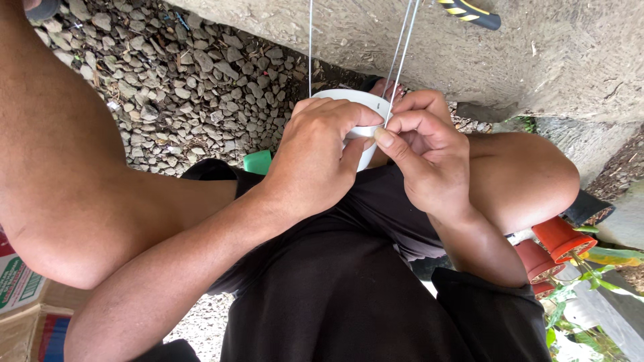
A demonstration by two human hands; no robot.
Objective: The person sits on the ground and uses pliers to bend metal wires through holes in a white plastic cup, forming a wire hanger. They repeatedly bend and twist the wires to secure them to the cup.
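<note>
A small white round pot (354, 102) sits between my knees, with three thin metal wires (400, 53) rising from its rim out of the top of the view. My left hand (314, 157) wraps around the near side of the pot, thumb over its rim. My right hand (426, 151) pinches one of the wires at the rim's right edge between thumb and forefinger. Most of the pot is hidden behind both hands.
I am seated in black shorts over grey gravel (174, 80). A concrete slab (537, 53) lies ahead with a black-and-yellow tool handle (469, 12) on it. Orange pots (560, 238) with green leaves stand at the right. A cardboard box (20, 315) is at lower left.
</note>
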